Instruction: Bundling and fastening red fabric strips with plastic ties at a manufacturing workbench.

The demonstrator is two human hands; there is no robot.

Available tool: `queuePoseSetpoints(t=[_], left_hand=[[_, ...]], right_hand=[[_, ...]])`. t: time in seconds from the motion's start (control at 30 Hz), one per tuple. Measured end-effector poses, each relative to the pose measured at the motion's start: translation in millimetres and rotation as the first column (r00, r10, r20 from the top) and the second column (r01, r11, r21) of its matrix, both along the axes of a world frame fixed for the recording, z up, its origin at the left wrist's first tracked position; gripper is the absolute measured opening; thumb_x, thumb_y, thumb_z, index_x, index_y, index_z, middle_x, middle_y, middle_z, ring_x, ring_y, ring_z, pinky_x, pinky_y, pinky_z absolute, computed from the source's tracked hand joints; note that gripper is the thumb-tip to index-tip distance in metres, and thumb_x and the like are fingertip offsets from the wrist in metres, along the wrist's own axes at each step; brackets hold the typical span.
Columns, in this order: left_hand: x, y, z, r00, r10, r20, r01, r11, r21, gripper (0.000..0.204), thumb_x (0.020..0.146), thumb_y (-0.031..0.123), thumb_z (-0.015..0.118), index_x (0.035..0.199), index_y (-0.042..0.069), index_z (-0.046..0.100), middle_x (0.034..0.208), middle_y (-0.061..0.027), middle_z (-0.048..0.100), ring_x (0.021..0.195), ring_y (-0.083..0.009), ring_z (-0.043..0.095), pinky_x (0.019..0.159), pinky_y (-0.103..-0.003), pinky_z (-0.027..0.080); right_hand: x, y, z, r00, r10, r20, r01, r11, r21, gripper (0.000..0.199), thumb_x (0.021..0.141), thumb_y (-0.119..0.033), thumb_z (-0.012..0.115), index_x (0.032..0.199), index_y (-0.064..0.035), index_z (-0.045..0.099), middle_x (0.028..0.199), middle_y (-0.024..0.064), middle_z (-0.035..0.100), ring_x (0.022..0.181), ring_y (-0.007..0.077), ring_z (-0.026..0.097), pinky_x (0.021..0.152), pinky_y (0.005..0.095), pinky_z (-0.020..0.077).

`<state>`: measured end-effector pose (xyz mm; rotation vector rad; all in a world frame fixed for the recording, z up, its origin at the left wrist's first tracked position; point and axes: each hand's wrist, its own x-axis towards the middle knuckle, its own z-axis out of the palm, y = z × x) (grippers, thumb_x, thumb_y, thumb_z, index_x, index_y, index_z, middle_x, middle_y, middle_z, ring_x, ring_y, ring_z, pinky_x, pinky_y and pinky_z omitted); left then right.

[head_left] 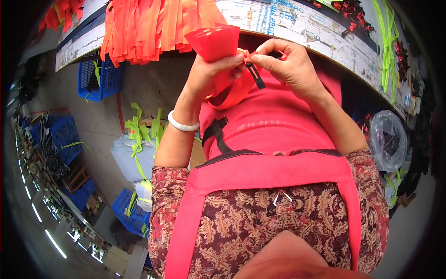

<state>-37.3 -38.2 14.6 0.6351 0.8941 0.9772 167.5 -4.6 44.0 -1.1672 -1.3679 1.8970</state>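
Observation:
My left hand [210, 74] is closed around a folded bundle of orange-red webbing straps [213, 43], which fans out above the thumb. A loop of strap [234, 95] hangs below that hand, in front of the red apron. Just to the right, my right hand [295, 67] pinches a small orange-red strap end with thumb and forefinger. Between the two hands dangles a narrow black slotted piece [255, 75], which looks like a plastic buckle part. A little orange and black shows under the right fingers, too covered to name.
Many orange-red straps [148, 30] drape over the front edge of the worktable [320, 35]. Yellow-green straps [389, 46] lie at its right. Blue crates [96, 80] stand on the floor at left, near a pale blue bundle [134, 156]. A clear plastic bag [388, 139] hangs at right.

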Motion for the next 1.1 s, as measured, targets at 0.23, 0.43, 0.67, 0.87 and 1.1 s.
queuePoseSetpoints(t=[0.23, 0.43, 0.67, 0.87, 1.1], left_hand=[[0.1, -1.8, -0.3, 0.998, -0.004, -0.070, 0.005, 1.000, 0.022, 0.015, 0.085, 0.009, 0.069, 0.095, -0.001, 0.064, 0.079, -0.0065, 0.064, 0.066, -0.0138, 0.061, 0.058, -0.025, 0.048], [9.4, 0.4, -2.8, 0.990, 0.111, -0.084, -0.099, 0.986, 0.136, 0.012, 0.085, 0.005, 0.069, 0.095, 0.000, 0.065, 0.076, -0.0032, 0.064, 0.060, -0.0101, 0.059, 0.053, -0.023, 0.046], [14.6, -5.2, -4.9, 0.973, 0.167, -0.158, -0.120, 0.954, 0.274, 0.014, 0.083, 0.000, 0.069, 0.096, 0.002, 0.066, 0.077, -0.0004, 0.064, 0.060, -0.0078, 0.058, 0.053, -0.023, 0.045], [16.6, -4.3, -10.2, 0.937, 0.228, -0.264, -0.107, 0.909, 0.403, 0.022, 0.082, -0.002, 0.069, 0.103, 0.004, 0.068, 0.078, 0.0003, 0.065, 0.062, -0.0066, 0.057, 0.054, -0.023, 0.045], [10.9, -0.8, -13.6, 0.901, 0.168, -0.401, -0.008, 0.928, 0.372, 0.022, 0.081, -0.005, 0.068, 0.102, 0.003, 0.069, 0.081, -0.0016, 0.067, 0.067, -0.0070, 0.059, 0.059, -0.024, 0.048]], right_hand=[[2.8, 1.4, 1.0, 0.997, 0.055, 0.051, -0.055, 0.998, 0.003, 0.016, 0.086, -0.018, 0.070, 0.090, -0.0027, 0.066, 0.070, -0.0047, 0.058, 0.052, -0.0019, 0.042, 0.045, 0.0155, 0.0310], [-5.9, -2.3, -5.2, 0.994, -0.083, -0.067, 0.079, 0.995, -0.068, 0.018, 0.086, -0.019, 0.071, 0.093, -0.0028, 0.068, 0.070, -0.0031, 0.060, 0.052, 0.0003, 0.044, 0.047, 0.0159, 0.0346], [-7.1, -5.7, -8.9, 0.991, -0.131, -0.036, 0.136, 0.972, 0.191, 0.016, 0.088, -0.017, 0.069, 0.096, -0.0032, 0.068, 0.086, -0.0017, 0.065, 0.071, 0.0044, 0.055, 0.063, 0.0186, 0.0448], [-11.1, -1.3, -11.8, 0.996, -0.062, 0.068, 0.006, 0.783, 0.621, 0.014, 0.083, -0.009, 0.072, 0.095, -0.0030, 0.068, 0.087, 0.0014, 0.065, 0.073, 0.0056, 0.056, 0.063, 0.0200, 0.0442], [-11.7, -1.1, -13.8, 0.989, -0.061, 0.132, -0.032, 0.794, 0.607, 0.015, 0.083, -0.008, 0.072, 0.095, -0.0017, 0.066, 0.084, 0.0032, 0.064, 0.068, 0.0066, 0.054, 0.059, 0.0211, 0.0422]])
